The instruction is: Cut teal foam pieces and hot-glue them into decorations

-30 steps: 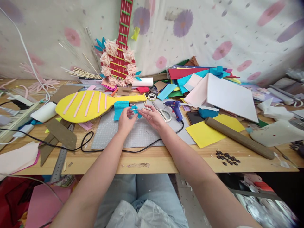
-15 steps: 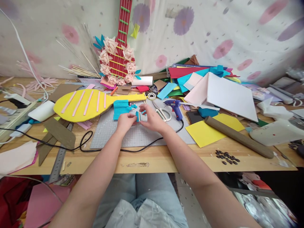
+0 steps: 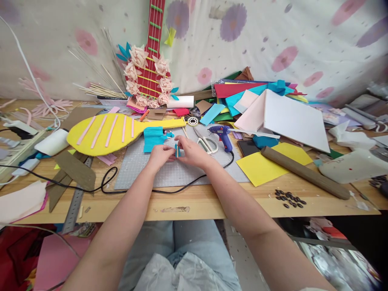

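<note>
Over the grey cutting mat (image 3: 133, 173), my left hand (image 3: 160, 157) pinches a small blue paper piece (image 3: 177, 151) with a thin pale stick against it. My right hand (image 3: 194, 153) curls round the other side of the same piece, thumb low and index finger arched above; its fingertips are partly hidden. Just beyond the left hand lies a blue crepe paper sheet (image 3: 152, 139), with small blue scraps (image 3: 169, 136) beside it. White-handled scissors (image 3: 207, 145) rest right of my right hand, and a purple glue gun (image 3: 223, 137) stands farther right.
A yellow paddle-shaped cutout (image 3: 103, 135) with pink strips lies left. Behind leans a red paper guitar (image 3: 149, 76) with flowers. A black cord (image 3: 133, 191) crosses the mat. At right are a brown roll (image 3: 303, 173), yellow paper (image 3: 256, 169) and several dark beads (image 3: 289, 199).
My right hand's fingers have closed in on the small blue piece, which now stands more upright between both hands. The view has shifted slightly.
</note>
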A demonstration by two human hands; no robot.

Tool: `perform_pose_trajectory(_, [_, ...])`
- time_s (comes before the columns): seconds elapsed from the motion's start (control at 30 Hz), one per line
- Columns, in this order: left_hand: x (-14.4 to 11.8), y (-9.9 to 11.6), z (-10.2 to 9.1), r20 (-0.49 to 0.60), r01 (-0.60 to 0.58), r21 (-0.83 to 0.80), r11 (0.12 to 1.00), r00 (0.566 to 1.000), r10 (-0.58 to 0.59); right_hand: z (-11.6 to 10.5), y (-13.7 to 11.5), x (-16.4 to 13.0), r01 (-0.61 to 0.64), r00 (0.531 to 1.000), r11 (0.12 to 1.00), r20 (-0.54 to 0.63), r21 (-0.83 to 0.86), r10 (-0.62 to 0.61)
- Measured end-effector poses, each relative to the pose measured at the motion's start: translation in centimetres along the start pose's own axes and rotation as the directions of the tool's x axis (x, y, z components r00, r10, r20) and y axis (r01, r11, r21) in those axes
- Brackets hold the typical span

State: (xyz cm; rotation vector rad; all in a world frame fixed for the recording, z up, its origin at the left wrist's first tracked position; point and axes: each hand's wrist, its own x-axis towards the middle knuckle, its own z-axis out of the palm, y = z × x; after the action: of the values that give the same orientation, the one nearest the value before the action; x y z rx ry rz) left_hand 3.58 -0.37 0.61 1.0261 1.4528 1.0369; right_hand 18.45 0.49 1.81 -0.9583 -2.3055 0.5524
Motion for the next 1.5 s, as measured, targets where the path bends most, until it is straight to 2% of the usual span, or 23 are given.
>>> perform_pose_trajectory(0.23, [0.2, -0.3, -0.1, 0.053, -0.03, 0.04, 0.999, 0.998, 0.028, -0.1, -0.2, 0.0, -0.007, 1.0, 0.999, 0.027, -0.04, 0.008])
perform_pose_trajectory(0.43, [0.5, -0.6, -0.1, 0.039, -0.027, 0.047, 0.999, 0.999, 0.025, 0.0, -0.4, 0.0, -0.002, 0.999, 0.996, 0.039, -0.087, 0.006])
perform_pose_trajectory(0.7, [0.1, 0.0, -0.2, 0.032, 0.014, -0.018, 1.0, 0.999, -0.013, 0.1, 0.3, -0.4, 0.032, 0.999, 0.998, -0.026, 0.056, -0.031])
perform_pose_trajectory(0.8, [0.2, -0.1, -0.3, 0.041, 0.016, -0.045, 0.999, 0.999, -0.014, 0.0, 0.6, -0.5, 0.048, 0.996, 0.987, -0.083, 0.152, -0.036])
perform_pose_trajectory(0.9, [0.4, -0.3, -0.5, 0.051, 0.011, -0.071, 0.997, 0.999, -0.008, 0.1, 0.9, -0.3, -0.01, 0.983, 0.951, -0.172, 0.31, 0.067])
perform_pose_trajectory(1.0, [0.5, -0.4, -0.6, 0.066, 0.004, -0.086, 0.996, 0.998, 0.002, 0.5, 1.3, 0.1, -0.149, 0.927, 0.845, -0.225, 0.513, 0.3])
perform_pose_trajectory(1.1, [0.4, -0.4, -0.5, 0.073, -0.012, -0.083, 0.996, 0.997, 0.018, 1.2, 1.6, 0.4, -0.258, 0.872, 0.676, -0.135, 0.69, 0.471])
perform_pose_trajectory(1.2, [0.3, -0.4, -0.4, 0.08, -0.033, -0.083, 0.996, 0.996, 0.04, 1.9, 1.5, 0.5, -0.303, 0.858, 0.547, -0.027, 0.781, 0.513])
perform_pose_trajectory(1.3, [0.1, -0.3, -0.3, 0.086, -0.051, -0.063, 0.997, 0.995, 0.057, 2.3, 1.2, 0.6, -0.306, 0.85, 0.51, -0.011, 0.804, 0.527])
perform_pose_trajectory(1.5, [-0.1, -0.1, 0.0, 0.1, -0.055, -0.059, 0.997, 0.993, 0.061, 2.6, 1.3, 0.7, -0.304, 0.811, 0.536, -0.081, 0.788, 0.58])
